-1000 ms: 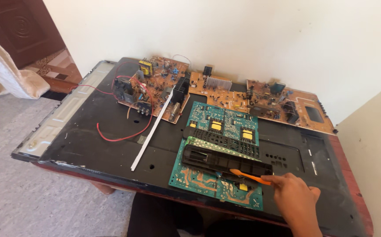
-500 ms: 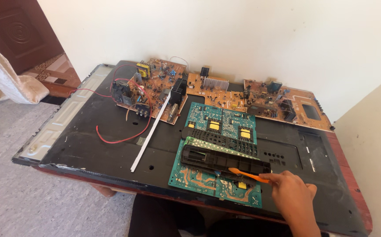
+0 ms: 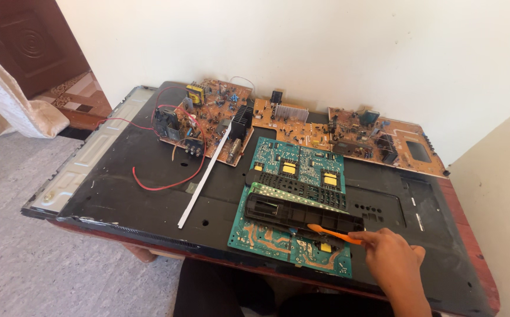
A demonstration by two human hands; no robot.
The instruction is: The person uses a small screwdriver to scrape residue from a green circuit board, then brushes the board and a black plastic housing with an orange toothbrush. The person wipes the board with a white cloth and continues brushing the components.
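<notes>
Toward the near right edge of the tabletop (image 3: pixel 149 194): right hand (image 3: pixel 393 258) reaching in from the lower right, fingers (image 3: pixel 378 238) pinching closed around the back end of a slim orange tool (image 3: pixel 331 233), holding it low and nearly flat. Orange tip lying against the near edge of a long black plastic housing (image 3: pixel 302 214), ribbed and hollow, resting across a green circuit board (image 3: pixel 278 243). Green board showing a glossy face with pale copper-coloured traces and small yellow parts, sitting flat at the near edge of the big black panel serving as the work surface. Just behind the housing, lying parallel: a black perforated strip (image 3: pixel 302 189) dotted with rows of small holes, backed by a thin pale-green strip. Beyond that, a second green board (image 3: pixel 299 164) carrying two square yellow components.

Further back, against the white wall (image 3: pixel 325 47): three tan-brown boards, matte and crowded. Left one (image 3: pixel 208 117) bearing a black finned heat sink, a yellow transformer and loose red wire (image 3: pixel 167 182) curling over the dark surface; middle one (image 3: pixel 287 120) holding a silvery finned block; right one (image 3: pixel 384 141) running long with a rectangular cut-out. Lying diagonally between wire and green boards: a narrow white strip (image 3: pixel 205 179), straight and flat. At the far left edge, a pale grey metal frame (image 3: pixel 81 161). Left hand staying outside the view.
</notes>
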